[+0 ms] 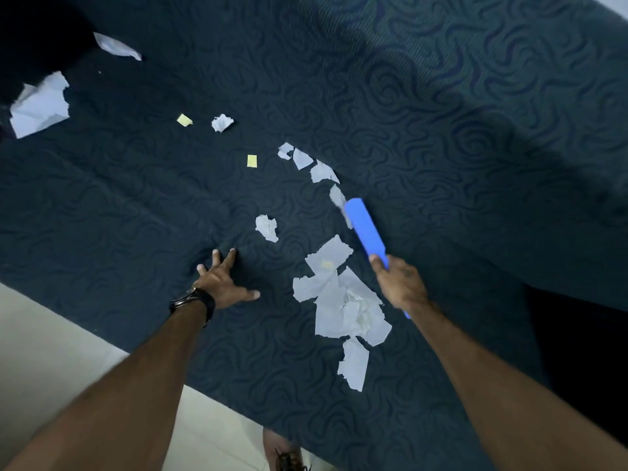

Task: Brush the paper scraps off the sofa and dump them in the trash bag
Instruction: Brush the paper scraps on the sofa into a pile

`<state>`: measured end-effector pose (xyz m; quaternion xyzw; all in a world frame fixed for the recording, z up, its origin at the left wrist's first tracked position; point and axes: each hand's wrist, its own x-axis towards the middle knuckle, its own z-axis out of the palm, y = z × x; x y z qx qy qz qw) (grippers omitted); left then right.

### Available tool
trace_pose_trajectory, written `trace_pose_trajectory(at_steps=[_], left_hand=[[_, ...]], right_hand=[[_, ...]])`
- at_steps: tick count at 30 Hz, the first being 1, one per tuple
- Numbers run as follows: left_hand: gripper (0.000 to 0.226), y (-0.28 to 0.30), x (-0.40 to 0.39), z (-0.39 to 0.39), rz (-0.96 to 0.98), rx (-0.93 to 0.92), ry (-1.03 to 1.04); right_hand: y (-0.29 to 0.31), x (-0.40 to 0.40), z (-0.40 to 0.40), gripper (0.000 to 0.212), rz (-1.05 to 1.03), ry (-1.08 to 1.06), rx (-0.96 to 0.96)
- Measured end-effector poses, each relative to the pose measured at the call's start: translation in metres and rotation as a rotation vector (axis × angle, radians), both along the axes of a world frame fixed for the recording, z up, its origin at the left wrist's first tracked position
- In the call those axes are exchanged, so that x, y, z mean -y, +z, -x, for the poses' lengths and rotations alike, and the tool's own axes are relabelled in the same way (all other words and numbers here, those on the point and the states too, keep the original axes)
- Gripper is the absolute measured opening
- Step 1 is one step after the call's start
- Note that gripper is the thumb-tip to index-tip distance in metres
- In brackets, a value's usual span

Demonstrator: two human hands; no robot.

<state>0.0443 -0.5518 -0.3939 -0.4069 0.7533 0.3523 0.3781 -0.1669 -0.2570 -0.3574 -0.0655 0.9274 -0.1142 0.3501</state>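
A dark blue patterned sofa seat (424, 107) fills the view. My right hand (401, 283) grips the handle of a blue brush (365, 227), whose head lies against the seat beside a curved row of white paper scraps (323, 171). A heap of white scraps (343, 300) lies just left of that hand. My left hand (222, 280) presses flat on the seat with fingers spread. Loose scraps lie farther off: a crumpled one (267, 227), two yellow bits (251, 161), and a large torn sheet (40, 105) at the far left. No trash bag is in view.
The sofa's front edge runs diagonally from the left to the bottom middle, with pale tiled floor (51, 351) below it. My sandalled foot (287, 455) shows at the bottom edge. Another white scrap (117, 45) lies at the upper left near a dark corner.
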Motion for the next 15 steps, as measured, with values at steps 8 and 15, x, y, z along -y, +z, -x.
trace_pose_trajectory(at_steps=[8,15], left_hand=[[0.129,0.0,-0.001,0.005,-0.013,0.044,-0.005],[0.128,-0.002,-0.008,0.012,0.044,0.083,-0.015]], right_hand=[[0.045,-0.09,-0.033,0.043,0.011,0.102,-0.067],[0.01,-0.143,-0.12,0.056,0.08,-0.54,-0.087]])
